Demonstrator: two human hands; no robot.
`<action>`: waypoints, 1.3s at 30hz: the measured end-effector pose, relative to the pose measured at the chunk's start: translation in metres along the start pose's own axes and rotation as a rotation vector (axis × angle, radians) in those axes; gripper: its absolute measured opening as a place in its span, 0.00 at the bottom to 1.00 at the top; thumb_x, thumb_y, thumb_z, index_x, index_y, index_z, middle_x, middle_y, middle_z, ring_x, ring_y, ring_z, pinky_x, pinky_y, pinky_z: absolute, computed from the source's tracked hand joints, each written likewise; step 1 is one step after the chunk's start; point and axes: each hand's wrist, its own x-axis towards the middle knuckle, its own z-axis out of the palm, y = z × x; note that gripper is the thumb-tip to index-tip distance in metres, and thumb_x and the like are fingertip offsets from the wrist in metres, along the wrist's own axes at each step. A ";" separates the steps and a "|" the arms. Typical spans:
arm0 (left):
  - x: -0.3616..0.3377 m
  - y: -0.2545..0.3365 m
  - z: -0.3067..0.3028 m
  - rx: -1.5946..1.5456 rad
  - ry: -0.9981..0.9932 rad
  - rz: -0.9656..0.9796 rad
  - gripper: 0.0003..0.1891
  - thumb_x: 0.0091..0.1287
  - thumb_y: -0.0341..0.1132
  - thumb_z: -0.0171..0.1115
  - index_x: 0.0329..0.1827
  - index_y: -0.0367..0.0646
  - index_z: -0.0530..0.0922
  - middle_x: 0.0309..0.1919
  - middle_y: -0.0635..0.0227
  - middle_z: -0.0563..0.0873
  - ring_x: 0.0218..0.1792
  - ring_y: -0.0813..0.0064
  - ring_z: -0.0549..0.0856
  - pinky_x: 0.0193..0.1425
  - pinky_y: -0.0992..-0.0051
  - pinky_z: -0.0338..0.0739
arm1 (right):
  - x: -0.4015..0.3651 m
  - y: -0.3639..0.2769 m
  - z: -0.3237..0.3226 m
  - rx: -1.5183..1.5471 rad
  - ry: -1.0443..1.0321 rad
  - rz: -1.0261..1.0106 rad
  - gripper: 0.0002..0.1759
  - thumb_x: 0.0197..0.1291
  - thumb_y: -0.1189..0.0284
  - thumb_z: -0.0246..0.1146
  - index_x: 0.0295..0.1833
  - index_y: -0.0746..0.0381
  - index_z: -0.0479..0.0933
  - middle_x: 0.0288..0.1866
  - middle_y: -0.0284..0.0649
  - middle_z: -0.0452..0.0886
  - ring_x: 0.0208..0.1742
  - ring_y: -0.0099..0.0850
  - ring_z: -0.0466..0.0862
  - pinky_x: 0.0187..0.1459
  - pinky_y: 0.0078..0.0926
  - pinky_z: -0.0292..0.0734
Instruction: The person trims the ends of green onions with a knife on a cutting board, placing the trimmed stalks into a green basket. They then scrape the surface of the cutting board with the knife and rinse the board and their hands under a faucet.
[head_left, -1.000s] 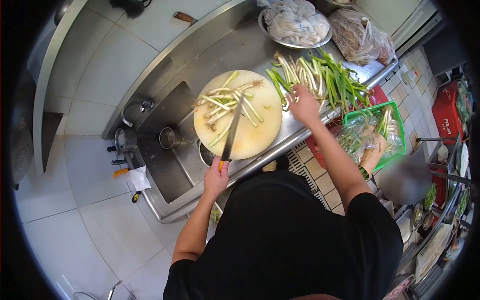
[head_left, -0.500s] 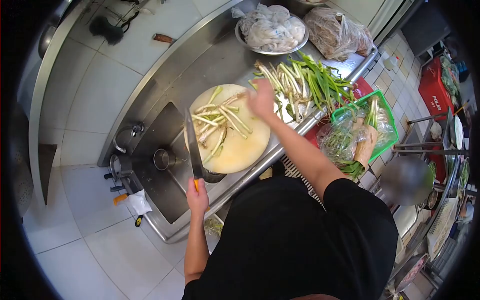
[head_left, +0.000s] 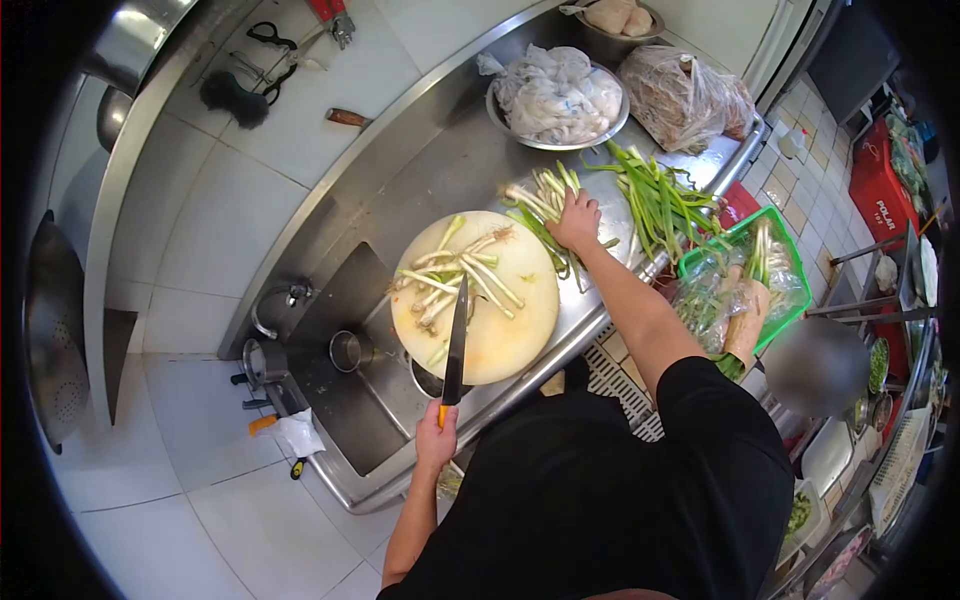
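Note:
My left hand [head_left: 436, 437] grips the orange handle of a long kitchen knife [head_left: 456, 345], its blade over the round cutting board [head_left: 525, 345]. Cut spring onion stalks [head_left: 462, 275], some with roots, lie loosely on the board near the blade tip. To the right, my right hand [head_left: 576, 222] is closed over a bundle of spring onions [head_left: 545, 196] on the steel counter, partly hiding the stalks. Long green spring onion leaves [head_left: 668, 200] lie just beyond that hand.
A metal bowl [head_left: 545, 145] of plastic-wrapped contents and a bagged brown bundle [head_left: 685, 100] stand at the back. A green basket [head_left: 800, 285] of vegetables sits at the right. The sink [head_left: 365, 430] with a small metal pot [head_left: 350, 350] is at the left.
My right hand has moved right, from the board's edge onto the spring onions, and has closed over them. The knife has swung right, its blade now over the board's middle.

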 end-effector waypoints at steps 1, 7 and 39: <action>-0.002 -0.005 -0.002 0.002 0.000 -0.024 0.12 0.70 0.43 0.58 0.49 0.45 0.77 0.26 0.54 0.83 0.30 0.54 0.85 0.35 0.62 0.76 | 0.001 -0.006 0.001 0.030 0.010 0.011 0.52 0.46 0.53 0.71 0.76 0.55 0.55 0.74 0.51 0.59 0.70 0.54 0.61 0.67 0.51 0.61; -0.018 -0.024 -0.019 0.054 0.010 -0.077 0.12 0.70 0.43 0.59 0.45 0.44 0.76 0.22 0.55 0.80 0.26 0.56 0.83 0.31 0.63 0.75 | 0.041 -0.052 0.008 0.005 -0.154 -0.199 0.48 0.49 0.56 0.72 0.75 0.48 0.59 0.76 0.47 0.58 0.71 0.55 0.61 0.70 0.51 0.59; 0.016 -0.037 -0.016 -0.473 0.135 -0.173 0.08 0.73 0.38 0.57 0.42 0.43 0.73 0.16 0.76 0.73 0.15 0.87 0.71 0.16 0.81 0.65 | 0.037 -0.002 -0.077 0.231 -0.101 -0.475 0.17 0.58 0.73 0.50 0.52 0.66 0.61 0.32 0.63 0.78 0.40 0.62 0.78 0.44 0.55 0.71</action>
